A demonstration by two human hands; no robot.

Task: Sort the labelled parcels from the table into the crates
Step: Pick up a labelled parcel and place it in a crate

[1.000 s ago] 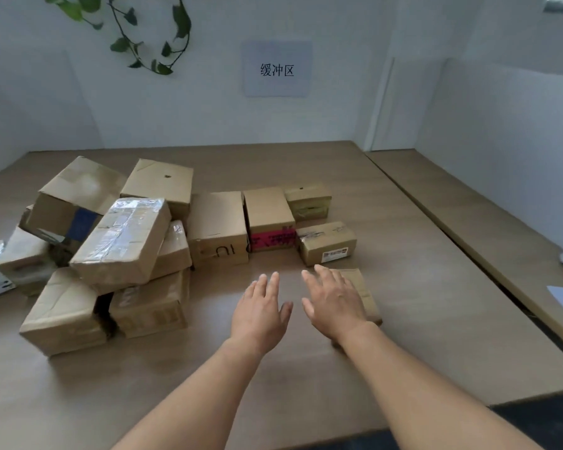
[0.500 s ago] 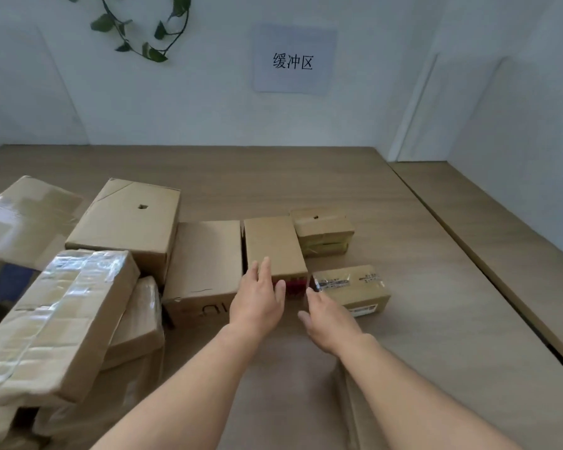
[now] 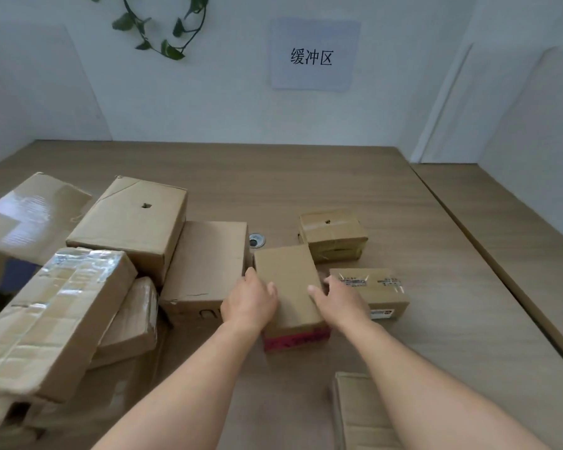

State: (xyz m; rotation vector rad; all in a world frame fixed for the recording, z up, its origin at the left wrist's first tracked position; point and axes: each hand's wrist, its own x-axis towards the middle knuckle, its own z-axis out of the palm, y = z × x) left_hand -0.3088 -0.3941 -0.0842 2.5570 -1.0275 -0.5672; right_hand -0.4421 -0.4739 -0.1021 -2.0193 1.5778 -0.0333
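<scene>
Wood-grain table [image 3: 306, 177]; both hands [image 3: 251, 303] grip matte cardboard parcel [image 3: 288, 280].

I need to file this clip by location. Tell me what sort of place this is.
Probably a parcel sorting area: taped cardboard parcels lie heaped on a wooden table, and a paper sign reading 缓冲区 (buffer zone) hangs on the wall.

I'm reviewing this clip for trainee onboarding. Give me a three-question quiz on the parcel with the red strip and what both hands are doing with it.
1. True or false: both hands are on the parcel with the red strip.
2. Which parcel lies nearest the right hand? A) the labelled parcel B) the shiny taped parcel C) the parcel with a hole
3. Fill in: the paper sign hangs on the ____.

Key: 1 true, the left hand and right hand grip its sides. 2 A. 3 wall.
</scene>
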